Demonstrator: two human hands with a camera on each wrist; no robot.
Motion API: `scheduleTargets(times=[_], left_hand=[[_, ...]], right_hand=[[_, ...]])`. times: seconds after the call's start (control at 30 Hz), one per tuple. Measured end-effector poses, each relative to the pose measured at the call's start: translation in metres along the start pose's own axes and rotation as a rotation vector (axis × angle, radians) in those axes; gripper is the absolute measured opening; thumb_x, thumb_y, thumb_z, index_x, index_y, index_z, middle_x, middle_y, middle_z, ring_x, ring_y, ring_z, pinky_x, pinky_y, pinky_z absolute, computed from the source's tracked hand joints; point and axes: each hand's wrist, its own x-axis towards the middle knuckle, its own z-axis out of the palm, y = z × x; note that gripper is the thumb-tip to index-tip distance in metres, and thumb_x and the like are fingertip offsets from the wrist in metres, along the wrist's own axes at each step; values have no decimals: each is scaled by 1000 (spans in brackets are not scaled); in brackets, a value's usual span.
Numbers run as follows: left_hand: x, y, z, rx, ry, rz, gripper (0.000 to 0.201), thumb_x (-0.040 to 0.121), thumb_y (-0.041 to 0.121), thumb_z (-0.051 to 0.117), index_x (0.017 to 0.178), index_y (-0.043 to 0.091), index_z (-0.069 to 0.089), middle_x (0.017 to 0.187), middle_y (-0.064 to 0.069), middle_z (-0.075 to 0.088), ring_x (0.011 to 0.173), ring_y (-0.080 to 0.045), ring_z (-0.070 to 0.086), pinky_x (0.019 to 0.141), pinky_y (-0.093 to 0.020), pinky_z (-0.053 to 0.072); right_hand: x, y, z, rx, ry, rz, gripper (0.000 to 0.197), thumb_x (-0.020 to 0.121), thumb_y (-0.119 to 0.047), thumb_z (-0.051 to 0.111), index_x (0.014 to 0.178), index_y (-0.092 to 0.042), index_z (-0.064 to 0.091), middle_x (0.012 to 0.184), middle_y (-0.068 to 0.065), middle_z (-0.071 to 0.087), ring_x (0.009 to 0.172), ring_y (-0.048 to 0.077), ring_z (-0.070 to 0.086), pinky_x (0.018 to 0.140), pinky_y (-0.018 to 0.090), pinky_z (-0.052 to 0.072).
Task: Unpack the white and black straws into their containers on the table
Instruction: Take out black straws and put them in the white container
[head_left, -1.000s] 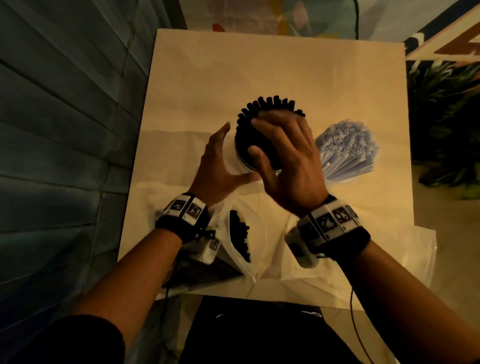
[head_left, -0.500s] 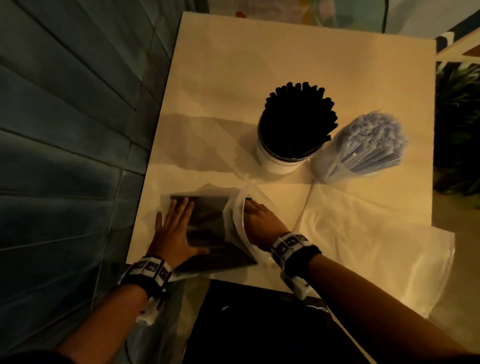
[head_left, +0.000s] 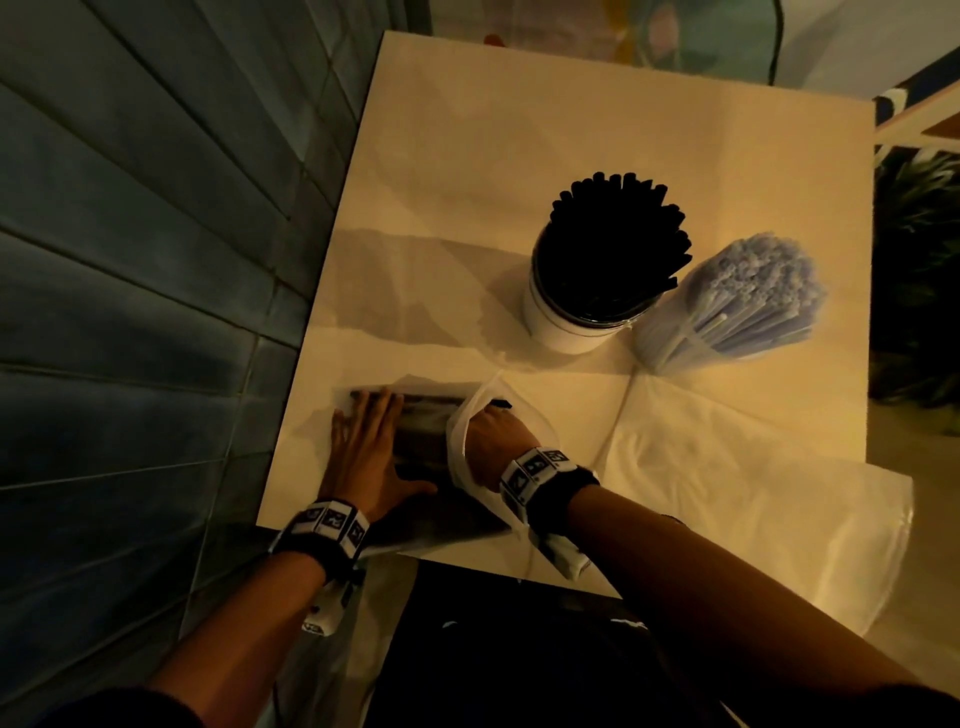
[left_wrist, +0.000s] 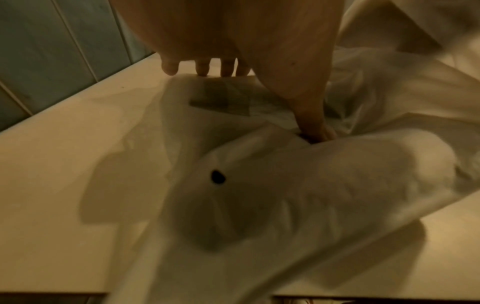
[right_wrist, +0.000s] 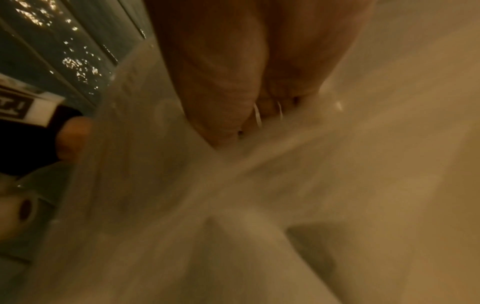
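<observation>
A clear plastic bag (head_left: 426, 441) of black straws lies at the table's near left edge. My left hand (head_left: 363, 452) lies flat on it with straight fingers (left_wrist: 202, 67) and presses it down; the bag (left_wrist: 259, 185) looks crumpled under the palm. My right hand (head_left: 493, 431) is inside the bag's mouth, and a black straw end (head_left: 501, 402) shows past its knuckles. Its fingers (right_wrist: 272, 107) curl toward the thumb behind blurred plastic. A white cup (head_left: 561, 327) packed with black straws (head_left: 618, 244) stands mid-table. Beside it, a clear container holds white straws (head_left: 743, 291).
An empty flat plastic bag (head_left: 727, 499) lies on the table's near right and hangs over the edge. The pale table (head_left: 519, 130) runs along a dark tiled wall (head_left: 156, 260) on the left. Dark plants (head_left: 919, 234) stand at the right.
A second ago both hands were up at the cup of black straws. They came down to the bag: the left flattened onto it, the right went into its mouth. Little has moved since.
</observation>
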Motion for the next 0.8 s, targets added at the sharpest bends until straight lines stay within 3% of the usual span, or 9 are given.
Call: scheduleTargets(times=[0.13,0.3,0.37,0.43,0.53,0.63,0.67,0.73,0.8], left_hand=[[0,-1,1,12,-7,10,136,61,70,79,160,18,2,168,0,-4,153,-24,-12,123,-52,-7],[2,-2,4,21,-17,5,135,61,71,77,159,20,0,167,2,-7,153,-22,-13,123,-52,-6],[2,-2,3,13,-13,9,135,61,71,78,160,20,0,167,2,-6,153,-22,-13,123,-52,-5],[2,-1,3,4,-10,9,135,62,70,78,159,21,0,167,2,-5,153,-22,-12,123,-52,-4],[2,-1,3,1,-7,9,133,63,70,77,159,20,0,167,2,-5,153,-22,-13,123,-53,-3],[1,-1,4,-11,11,5,128,66,68,77,160,18,4,167,1,-4,153,-23,-12,123,-53,-2],[1,-1,4,-5,7,1,126,69,68,75,160,18,4,167,1,-5,153,-23,-12,123,-52,-3],[0,0,4,7,0,-7,121,73,66,73,160,18,3,167,1,-7,153,-23,-14,123,-52,-3],[0,3,1,3,-22,-18,118,77,62,71,160,18,0,167,1,-11,153,-23,-16,123,-51,-5]], right_hand=[[2,-1,4,33,-14,4,23,87,-23,62,102,-5,65,107,17,67,104,37,62,98,41,45],[3,4,12,17,31,11,41,91,-29,62,122,-4,58,126,20,59,119,39,52,110,47,34],[2,2,11,-17,18,3,37,90,-30,61,118,-5,60,125,21,59,118,40,52,109,47,36],[2,-2,7,-65,-19,-9,24,87,-30,58,100,-9,60,112,22,63,107,40,58,99,45,42],[3,-7,7,-158,-75,-9,30,85,-28,56,102,-4,60,107,26,60,100,43,58,94,50,45],[-7,-12,5,-271,-38,-82,23,89,-27,49,90,-7,61,82,19,58,81,40,61,81,51,48],[-11,-13,8,-346,-26,-119,28,92,-25,45,96,-2,60,83,25,55,80,40,58,79,55,47],[-15,-13,17,-474,-27,-182,44,97,-23,36,121,11,50,112,38,50,97,48,54,85,67,42],[-12,-10,20,-505,-30,-217,43,99,-23,35,123,10,48,118,36,49,102,47,53,88,66,42]])
